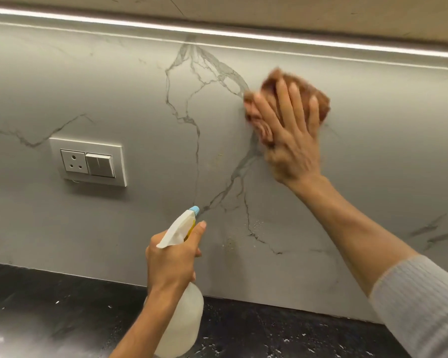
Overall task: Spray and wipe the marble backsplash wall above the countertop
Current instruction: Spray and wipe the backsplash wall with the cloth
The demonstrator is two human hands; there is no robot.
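**Cloth flat on the marble, bottle in the other hand**

The grey-veined marble backsplash wall (130, 99) rises from the black countertop (49, 306) to a light strip (217, 32). The right hand (292, 140), fingers spread and straight, presses a brown cloth (322, 103) against its upper part; both are motion-blurred. Lower down, the left hand (171, 264) grips a white spray bottle (189, 319) by the neck, nozzle close to the wall. A socket plate (88, 162) sits to the left.

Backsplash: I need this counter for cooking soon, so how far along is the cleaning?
Spraying looks begun: droplets speckle the backsplash low in the middle. In hand: the right hand presses a brown cloth flat higher up, blurred mid-wipe, while the left hand grips the spray bottle. Left: those droplets are not yet wiped.
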